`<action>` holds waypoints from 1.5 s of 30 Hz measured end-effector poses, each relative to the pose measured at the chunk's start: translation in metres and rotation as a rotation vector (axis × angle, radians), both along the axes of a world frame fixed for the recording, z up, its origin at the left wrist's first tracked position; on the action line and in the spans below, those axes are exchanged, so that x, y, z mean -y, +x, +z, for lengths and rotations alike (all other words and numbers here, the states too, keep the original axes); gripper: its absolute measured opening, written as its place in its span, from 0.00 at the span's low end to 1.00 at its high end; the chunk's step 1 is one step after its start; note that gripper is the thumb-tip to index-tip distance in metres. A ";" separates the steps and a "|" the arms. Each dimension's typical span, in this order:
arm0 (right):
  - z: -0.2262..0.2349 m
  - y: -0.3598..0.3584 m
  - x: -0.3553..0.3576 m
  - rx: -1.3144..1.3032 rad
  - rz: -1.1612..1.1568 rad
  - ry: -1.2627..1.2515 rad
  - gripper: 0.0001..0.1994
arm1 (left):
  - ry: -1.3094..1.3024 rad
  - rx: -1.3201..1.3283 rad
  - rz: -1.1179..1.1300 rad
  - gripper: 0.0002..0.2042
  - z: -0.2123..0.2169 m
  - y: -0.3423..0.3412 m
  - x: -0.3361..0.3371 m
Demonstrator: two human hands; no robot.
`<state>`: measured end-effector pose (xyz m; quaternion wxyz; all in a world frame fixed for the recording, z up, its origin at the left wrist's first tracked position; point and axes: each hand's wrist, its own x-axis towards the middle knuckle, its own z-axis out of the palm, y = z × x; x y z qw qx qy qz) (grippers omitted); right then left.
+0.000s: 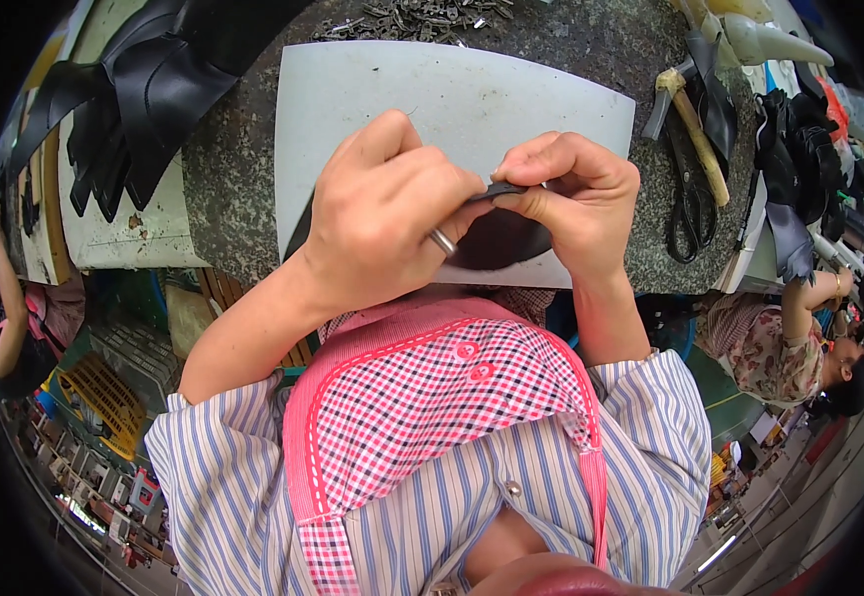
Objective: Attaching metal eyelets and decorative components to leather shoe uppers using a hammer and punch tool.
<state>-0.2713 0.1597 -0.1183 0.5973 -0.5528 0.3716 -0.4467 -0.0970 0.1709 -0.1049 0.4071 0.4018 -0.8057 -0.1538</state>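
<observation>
Centrally, both bare hands are nearly closed, each pinching the narrow edge of a black piece between thumb and fingertips. The left hand, which wears a silver ring, grips it from one side with its fingers curled; the right hand grips it from the other, its fingers bent toward the thumb, so that the edge spans the small gap between the two. A dark panel shows just below this gap; whether it is continuous with the gripped edge cannot be told. Behind and beneath the hands lies a white sheet on a speckled surface. Beyond the sheet, farther from both hands, is a pile of small metal parts. To the right of the right hand lie a hammer with a wooden handle and, near it, a black strap. Well left of the left hand, glossy black pieces overlap in a heap.
</observation>
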 end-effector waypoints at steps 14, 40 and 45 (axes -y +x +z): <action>0.016 0.001 0.016 -0.098 0.263 -0.552 0.08 | -0.072 -0.168 -0.052 0.12 -0.014 0.004 0.003; 0.031 -0.156 0.110 -1.073 -0.886 -1.052 0.09 | 0.430 0.332 0.827 0.25 -0.013 0.179 0.079; 0.014 -0.031 0.098 -0.890 -0.098 -0.884 0.08 | 0.791 -0.521 0.263 0.16 0.085 0.139 0.059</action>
